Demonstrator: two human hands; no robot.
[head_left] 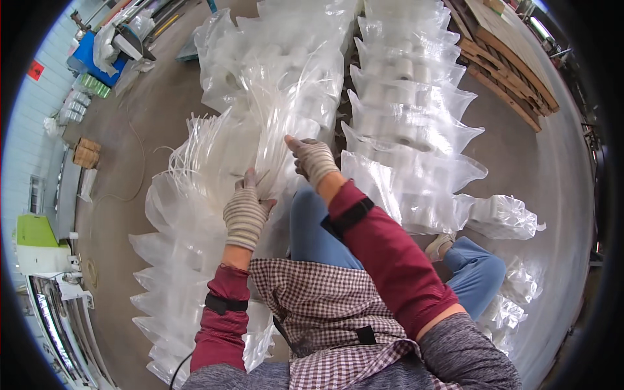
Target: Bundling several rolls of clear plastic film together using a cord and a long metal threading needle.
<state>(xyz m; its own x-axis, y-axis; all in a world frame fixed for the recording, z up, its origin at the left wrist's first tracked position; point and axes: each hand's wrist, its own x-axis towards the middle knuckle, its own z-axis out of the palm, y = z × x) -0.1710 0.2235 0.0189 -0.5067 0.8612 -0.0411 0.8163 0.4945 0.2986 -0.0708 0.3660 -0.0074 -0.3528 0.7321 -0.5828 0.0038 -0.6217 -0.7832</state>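
Observation:
A loose bundle of thin white plastic strips (270, 123) lies fanned over the clear plastic bags in front of me. My right hand (313, 160), in a striped glove with grey fingertips, is curled at the bundle's right edge and pinches strips there. Lower and to the left is my left hand (246, 211), gloved alike, its fingers pointing forward and its thumb apart. A thin strip crosses close to its fingertips. Beneath that hand runs a row of filled clear bags (188, 240) holding whitish contents. More strips (198, 146) spread out at the left.
Another row of clear bags with white rolls (406, 140) runs along my right. A separate wrapped pack (504, 216) lies beyond its near end. Wooden pallets (510, 55) are stacked at the far right. A blue box (97, 58) and a green-white machine (39, 240) stand at the left.

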